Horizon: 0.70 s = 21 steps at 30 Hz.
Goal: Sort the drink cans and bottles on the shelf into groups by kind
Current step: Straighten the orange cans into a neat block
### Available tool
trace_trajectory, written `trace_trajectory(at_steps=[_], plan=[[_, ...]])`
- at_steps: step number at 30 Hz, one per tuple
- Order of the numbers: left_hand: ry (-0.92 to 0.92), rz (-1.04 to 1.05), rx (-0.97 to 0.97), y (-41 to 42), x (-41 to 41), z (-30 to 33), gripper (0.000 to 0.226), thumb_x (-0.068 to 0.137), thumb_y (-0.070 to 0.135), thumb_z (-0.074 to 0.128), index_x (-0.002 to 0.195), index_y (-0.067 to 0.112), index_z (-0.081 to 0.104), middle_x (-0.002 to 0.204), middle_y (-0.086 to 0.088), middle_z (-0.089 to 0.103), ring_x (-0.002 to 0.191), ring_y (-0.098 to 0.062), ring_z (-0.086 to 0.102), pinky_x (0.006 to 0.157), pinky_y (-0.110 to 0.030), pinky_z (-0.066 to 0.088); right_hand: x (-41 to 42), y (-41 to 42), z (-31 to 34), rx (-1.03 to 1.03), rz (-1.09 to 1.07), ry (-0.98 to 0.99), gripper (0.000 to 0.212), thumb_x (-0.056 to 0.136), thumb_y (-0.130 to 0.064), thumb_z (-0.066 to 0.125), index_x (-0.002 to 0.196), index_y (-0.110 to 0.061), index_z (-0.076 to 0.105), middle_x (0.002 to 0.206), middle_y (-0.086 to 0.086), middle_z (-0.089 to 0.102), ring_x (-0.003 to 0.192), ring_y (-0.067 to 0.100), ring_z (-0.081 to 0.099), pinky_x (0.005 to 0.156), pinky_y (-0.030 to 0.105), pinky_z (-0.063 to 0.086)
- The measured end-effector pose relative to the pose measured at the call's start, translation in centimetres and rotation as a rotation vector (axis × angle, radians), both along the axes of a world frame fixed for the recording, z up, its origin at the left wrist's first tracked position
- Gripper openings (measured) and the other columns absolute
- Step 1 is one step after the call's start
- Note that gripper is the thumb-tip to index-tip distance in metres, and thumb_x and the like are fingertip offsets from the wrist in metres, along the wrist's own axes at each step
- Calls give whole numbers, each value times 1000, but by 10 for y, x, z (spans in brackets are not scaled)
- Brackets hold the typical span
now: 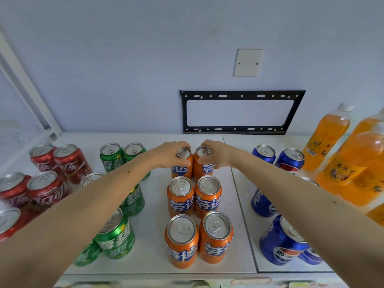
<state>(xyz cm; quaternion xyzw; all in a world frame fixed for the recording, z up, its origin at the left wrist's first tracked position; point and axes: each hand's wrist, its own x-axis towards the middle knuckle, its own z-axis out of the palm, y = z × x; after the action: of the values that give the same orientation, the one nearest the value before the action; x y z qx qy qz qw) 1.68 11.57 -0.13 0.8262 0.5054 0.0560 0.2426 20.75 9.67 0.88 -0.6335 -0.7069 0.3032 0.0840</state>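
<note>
Several orange Fanta cans stand in two columns at the middle of the white shelf [155,204]. My left hand [172,154] grips the top of the back left orange can [181,170]. My right hand [216,153] grips the top of the back right orange can [204,168]. Both cans stand upright on the shelf, side by side. Red Coca-Cola cans [71,161] stand grouped at the far left, green Sprite cans [111,156] left of centre, blue Pepsi cans [289,161] right of centre. Orange drink bottles [326,138] stand at the far right.
A black metal wall bracket [241,112] hangs just above the shelf's back edge, with a white blank wall plate [248,63] above it. A white shelf post [27,88] slants at the left. A seam [243,204] divides the shelf panels between the orange and blue cans.
</note>
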Motion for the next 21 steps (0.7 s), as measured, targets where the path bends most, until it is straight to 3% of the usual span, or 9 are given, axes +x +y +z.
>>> trace_trajectory(at_steps=[7,12,16,21], plan=[[36,-6,31,-12,2,21,76,87,45,65,149,21,29,153,-5,36,136,-22,39,108,-38,38,15,-21,25,39,8,-56,79,88,-48,64,150,-18,26,148,10,44,126,27,51,95,36,48],[-20,-126,165,-32,27,55,74,85,48,66,147,24,33,152,1,38,136,-17,39,107,-34,36,69,-72,70,85,-59,-58,65,86,-51,63,141,-21,43,136,1,56,111,15,55,94,31,44],[-63,-336,198,-63,71,74,73,84,46,68,146,23,37,149,4,41,125,-10,47,97,-21,34,114,-124,81,85,-176,-54,55,84,-50,65,130,-24,53,126,-5,62,114,16,58,102,39,47],[-76,-557,97,-108,127,68,71,79,45,74,140,23,45,138,3,53,118,-10,54,83,-17,42,149,-189,69,51,-273,-46,56,75,-49,71,122,-21,60,118,-6,64,109,13,60,96,33,51]])
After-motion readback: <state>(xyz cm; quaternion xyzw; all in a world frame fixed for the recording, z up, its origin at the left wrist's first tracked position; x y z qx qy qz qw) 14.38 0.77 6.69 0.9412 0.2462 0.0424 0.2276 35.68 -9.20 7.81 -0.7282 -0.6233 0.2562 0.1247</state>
